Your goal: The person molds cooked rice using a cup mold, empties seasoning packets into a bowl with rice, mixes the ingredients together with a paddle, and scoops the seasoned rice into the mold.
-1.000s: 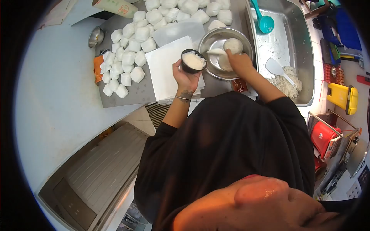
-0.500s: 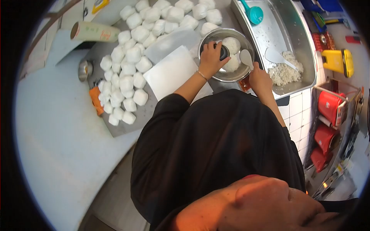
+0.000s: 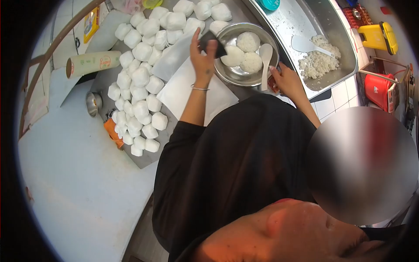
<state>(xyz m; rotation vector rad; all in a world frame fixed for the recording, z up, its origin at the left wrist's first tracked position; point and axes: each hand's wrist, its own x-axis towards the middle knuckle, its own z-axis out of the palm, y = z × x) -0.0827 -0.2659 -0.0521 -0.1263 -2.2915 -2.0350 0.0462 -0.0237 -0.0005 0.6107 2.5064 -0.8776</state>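
My left hand (image 3: 203, 59) is closed around a small black cup (image 3: 214, 44), held tilted just left of the steel bowl (image 3: 221, 75). Inside that bowl sit three rounded rice mounds (image 3: 248, 42). A white rice paddle (image 3: 265, 65) rests in the bowl with its handle over the near rim. My right hand (image 3: 288, 81) is at the bowl's right rim, thumb and fingers pinching the edge; part of the grip is hidden. Sheets of white wrapping paper (image 3: 192, 94) lie below my left hand.
Many white wrapped packets (image 3: 140, 76) cover the metal table's left. A deep steel tray (image 3: 301, 26) at right holds loose rice (image 3: 321, 65), a white scoop (image 3: 305, 47) and a teal ladle (image 3: 270, 3). A pale green roll (image 3: 94, 63) and small steel bowl (image 3: 93, 105) stand left.
My left hand has lifted the black cup out of the bowl to the left, uncovering a third rice mound. My right hand has let go of the paddle and moved to the rim.
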